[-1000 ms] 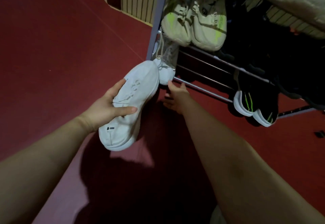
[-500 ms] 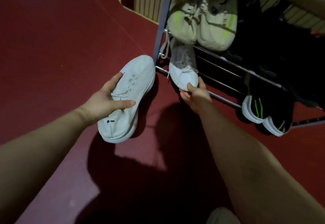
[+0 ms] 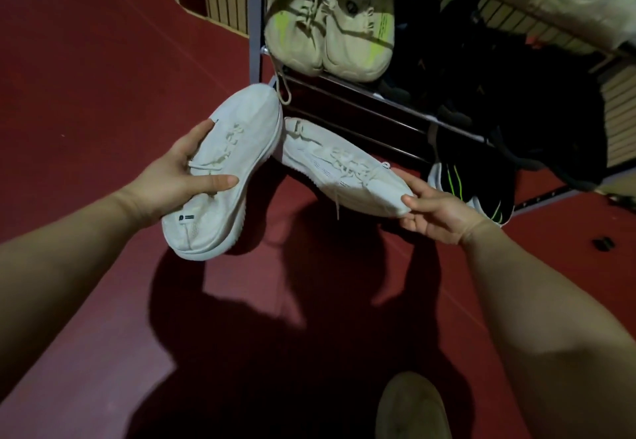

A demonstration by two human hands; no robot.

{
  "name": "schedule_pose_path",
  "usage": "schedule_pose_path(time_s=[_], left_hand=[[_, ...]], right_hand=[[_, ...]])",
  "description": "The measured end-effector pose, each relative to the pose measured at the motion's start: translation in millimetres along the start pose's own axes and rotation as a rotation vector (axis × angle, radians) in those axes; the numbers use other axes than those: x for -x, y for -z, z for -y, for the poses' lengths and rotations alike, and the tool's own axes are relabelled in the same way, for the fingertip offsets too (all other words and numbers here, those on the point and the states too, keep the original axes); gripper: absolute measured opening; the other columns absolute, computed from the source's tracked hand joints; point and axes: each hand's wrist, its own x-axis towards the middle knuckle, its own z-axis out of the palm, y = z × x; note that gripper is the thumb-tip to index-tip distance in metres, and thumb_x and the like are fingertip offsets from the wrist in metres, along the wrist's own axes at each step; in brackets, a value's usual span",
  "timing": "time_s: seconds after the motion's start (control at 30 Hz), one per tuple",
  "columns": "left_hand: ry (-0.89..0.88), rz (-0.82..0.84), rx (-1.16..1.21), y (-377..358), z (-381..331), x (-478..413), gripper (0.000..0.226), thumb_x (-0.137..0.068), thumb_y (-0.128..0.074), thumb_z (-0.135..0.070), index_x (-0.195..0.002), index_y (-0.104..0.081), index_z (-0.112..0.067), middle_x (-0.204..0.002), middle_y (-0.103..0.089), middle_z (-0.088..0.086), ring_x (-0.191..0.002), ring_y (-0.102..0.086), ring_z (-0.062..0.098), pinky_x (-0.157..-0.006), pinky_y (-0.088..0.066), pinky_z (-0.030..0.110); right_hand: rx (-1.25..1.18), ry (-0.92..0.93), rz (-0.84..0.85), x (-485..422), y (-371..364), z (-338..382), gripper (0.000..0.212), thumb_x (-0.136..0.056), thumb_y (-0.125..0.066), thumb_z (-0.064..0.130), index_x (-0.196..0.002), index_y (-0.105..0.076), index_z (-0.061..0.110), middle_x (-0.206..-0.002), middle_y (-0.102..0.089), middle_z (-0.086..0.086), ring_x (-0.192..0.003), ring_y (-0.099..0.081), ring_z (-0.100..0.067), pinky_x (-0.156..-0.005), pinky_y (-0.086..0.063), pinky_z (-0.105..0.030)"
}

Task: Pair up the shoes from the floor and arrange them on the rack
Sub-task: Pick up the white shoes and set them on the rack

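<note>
You are holding one white knit lace-up sneaker [image 3: 220, 177] at centre left of the frame, your left hand [image 3: 172, 184] clamping its fingers [image 3: 220, 182] round the middle. Your right hand [image 3: 437, 215] is pinching the heel of the matching white knit sneaker [image 3: 340, 166] at centre, with the toes close together. You are pairing them, I judge. Next you are turning both side by side for the grey metal rack [image 3: 255, 25], left of the black green-striped shoes [image 3: 471, 180].

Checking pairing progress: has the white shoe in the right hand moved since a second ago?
Yes. The white shoe, held by the right hand, left the bars beside the rack post, coming out rightward toward the person.
</note>
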Motion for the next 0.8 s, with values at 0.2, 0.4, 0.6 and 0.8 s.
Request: schedule_pose_path(time_s=[0.2,0.4,0.6,0.8], left_hand=[[0.002,-0.057,0.026,19.0,1.5,9.4,0.099,-0.067,-0.083,-0.014,-0.147,-0.028,-0.034,-0.132,-0.049,-0.015,-0.088,-0.06,-0.016,-0.066,-0.048,0.005],[0.063,-0.023,-0.029,33.5,11.6,26.3,0.111,-0.053,-0.089,-0.033,-0.145,-0.028,-0.041,-0.138,-0.045,-0.016,-0.114,-0.052,-0.003,-0.092,-0.04,0.018],[0.111,-0.028,-0.06,42.5,20.0,38.2,0.111,-0.054,-0.087,-0.039,-0.146,-0.026,-0.042,-0.137,-0.043,-0.019,-0.113,-0.049,-0.007,-0.093,-0.036,0.017],[0.122,-0.177,-0.051,55.3,26.0,37.1,0.091,-0.075,-0.077,-0.016,-0.148,-0.027,-0.036,-0.137,-0.039,-0.015,-0.114,-0.045,-0.001,-0.085,-0.035,0.007]], right_hand=[[0.182,-0.185,0.248,2.2,1.7,25.8,0.087,-0.061,-0.088,0.02,-0.137,-0.049,0.034,-0.117,-0.063,-0.001,-0.09,-0.063,-0.013,-0.073,-0.054,-0.024],[0.855,0.016,-0.186,-60.2,-61.8,36.6,0.062,-0.094,-0.055,0.011,-0.148,-0.029,0.028,-0.118,-0.062,-0.011,-0.09,-0.057,-0.022,-0.078,-0.045,-0.028],[0.683,0.209,-0.428,-111.8,-143.2,1.5,0.083,-0.086,-0.063,0.034,-0.152,-0.012,0.029,-0.153,-0.023,-0.013,-0.138,-0.032,-0.026,-0.115,-0.026,-0.036],[0.79,0.068,-0.623,-110.1,-223.3,-73.6,0.092,-0.079,-0.057,0.066,-0.151,-0.012,0.03,-0.157,-0.008,-0.015,-0.141,-0.015,-0.039,-0.113,-0.02,-0.047]])
